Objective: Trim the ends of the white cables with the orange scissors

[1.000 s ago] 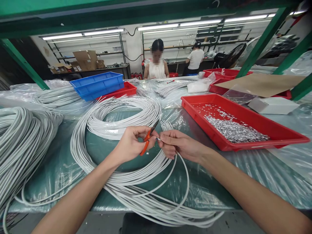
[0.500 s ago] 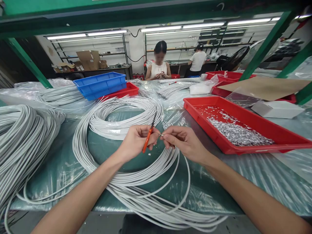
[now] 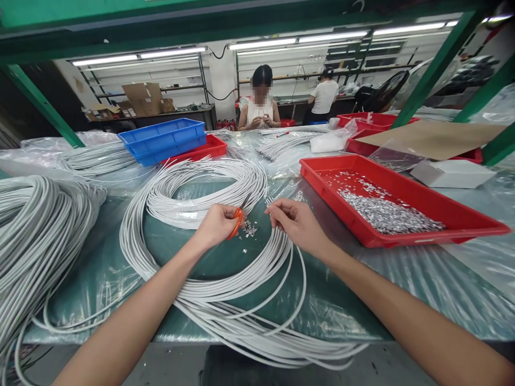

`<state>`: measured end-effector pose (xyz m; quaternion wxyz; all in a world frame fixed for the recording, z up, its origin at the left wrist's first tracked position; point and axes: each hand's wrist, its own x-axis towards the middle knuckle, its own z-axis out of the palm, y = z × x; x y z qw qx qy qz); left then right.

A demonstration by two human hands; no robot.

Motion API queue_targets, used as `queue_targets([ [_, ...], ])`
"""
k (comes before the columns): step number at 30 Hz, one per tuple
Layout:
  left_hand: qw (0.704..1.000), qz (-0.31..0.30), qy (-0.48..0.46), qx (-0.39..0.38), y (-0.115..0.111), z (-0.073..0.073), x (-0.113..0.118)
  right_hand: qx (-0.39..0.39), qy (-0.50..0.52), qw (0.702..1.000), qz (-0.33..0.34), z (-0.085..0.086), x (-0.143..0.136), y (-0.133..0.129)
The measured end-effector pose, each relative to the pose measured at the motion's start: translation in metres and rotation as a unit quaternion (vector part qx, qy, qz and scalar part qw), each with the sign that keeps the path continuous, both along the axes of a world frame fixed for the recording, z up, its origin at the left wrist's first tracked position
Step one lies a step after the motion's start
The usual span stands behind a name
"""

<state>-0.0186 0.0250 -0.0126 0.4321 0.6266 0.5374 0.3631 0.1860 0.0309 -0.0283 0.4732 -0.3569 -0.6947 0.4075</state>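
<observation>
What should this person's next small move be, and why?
Probably, the right hand should bring one cable tip toward the orange scissors. The left hand holds these, while the right is up at the end of the white cable bundle; the hands are apart, with silvery scraps on the table between them. Whether the right already pinches a cable is unclear.

A cable workshop, shown by coiled white cables (image 3: 205, 214), parts trays (image 3: 341, 225) and seated workers (image 3: 260, 112).

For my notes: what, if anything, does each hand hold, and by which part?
Left hand: scissors, held by the orange handles. Right hand: I cannot tell.
</observation>
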Motion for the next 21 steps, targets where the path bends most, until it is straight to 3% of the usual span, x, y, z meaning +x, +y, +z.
queue_targets([
  [4, 0.998, -0.019, 0.057, 0.020, 0.0059, -0.0095, -0.0059, 0.007, -0.016, 1.000, -0.023, -0.0049, -0.0003, 0.0055],
  [15, 0.988, 0.000, 0.137, 0.074, 0.0026, -0.0063, -0.0044, 0.012, -0.031, 0.999, -0.024, -0.0093, -0.0016, 0.0068],
  [21, 0.983, 0.012, 0.140, 0.119, 0.0058, -0.0123, -0.0061, -0.011, 0.024, 1.000, -0.004, -0.0045, -0.0049, 0.0030],
])
